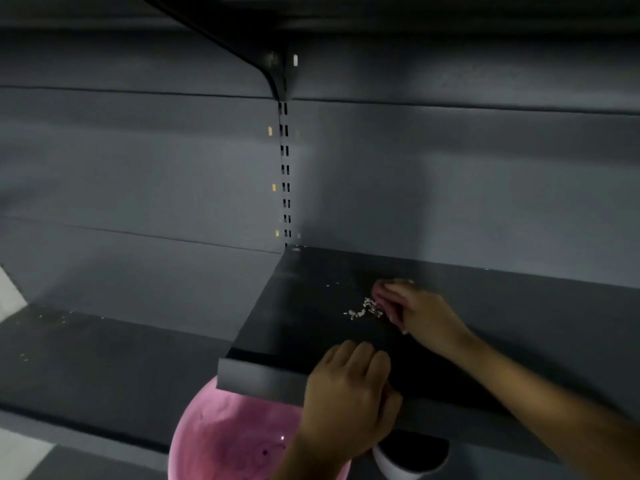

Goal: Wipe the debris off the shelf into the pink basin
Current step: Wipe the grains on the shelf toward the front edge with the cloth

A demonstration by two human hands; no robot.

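Note:
A small heap of pale debris (365, 310) lies on the dark grey shelf (298, 306), a little back from its front edge. My right hand (420, 311) rests on the shelf just right of the heap, closed on a pink cloth (381, 293) that touches the crumbs. My left hand (349, 396) is curled over the shelf's front lip; it seems to grip the rim of the pink basin (225, 434), which sits below the lip at the shelf's left corner. A few stray specks (328, 285) lie farther back.
A lower shelf (86, 351) to the left carries scattered crumbs. A slotted upright (284, 174) runs up the back panel to a bracket under the shelf above. A white and black round object (408, 459) shows beneath the shelf, right of the basin.

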